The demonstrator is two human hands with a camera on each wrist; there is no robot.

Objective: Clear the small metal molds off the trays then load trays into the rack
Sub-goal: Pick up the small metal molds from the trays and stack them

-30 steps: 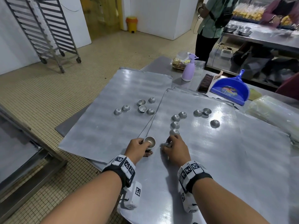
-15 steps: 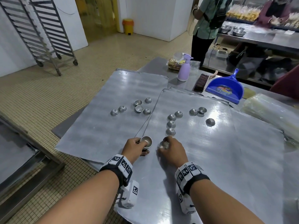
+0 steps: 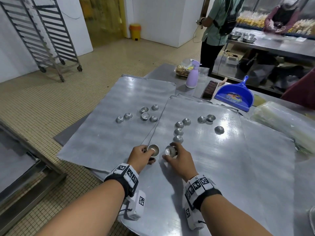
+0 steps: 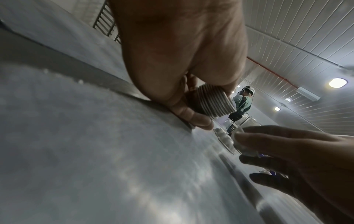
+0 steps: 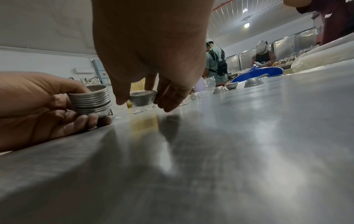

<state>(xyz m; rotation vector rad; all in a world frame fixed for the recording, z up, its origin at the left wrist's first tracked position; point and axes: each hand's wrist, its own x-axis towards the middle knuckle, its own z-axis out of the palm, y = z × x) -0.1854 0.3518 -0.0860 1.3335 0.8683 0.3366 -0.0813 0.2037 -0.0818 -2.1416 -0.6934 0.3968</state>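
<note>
Mold point(image 3: 170, 151) mouth-up in right hand point(image 3: 180, 160) (stack point(image 3: 152, 150) upright beside)

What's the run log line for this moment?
left hand: holds mold stack | right hand: pinches single mold | loose molds remain on trays

Two forearms with marker-patterned wristbands are seen reaching over overlapping metal trays point(image 3: 109, 133) on a steel table. A small metal mold point(image 3: 153, 150), mouth up, is gripped by the left hand point(image 3: 141, 156); another mold point(image 3: 170, 150), tilted, is pinched by the right hand point(image 3: 179, 159) just beside it. Loose molds point(image 3: 179, 131) are scattered across both trays. A lilac spray bottle point(image 3: 192, 77), a brush point(image 3: 209, 90) and a blue dustpan point(image 3: 234, 96) are placed at the far edge. A wheeled rack point(image 3: 44, 31) is seen at the far left wall.
</note>
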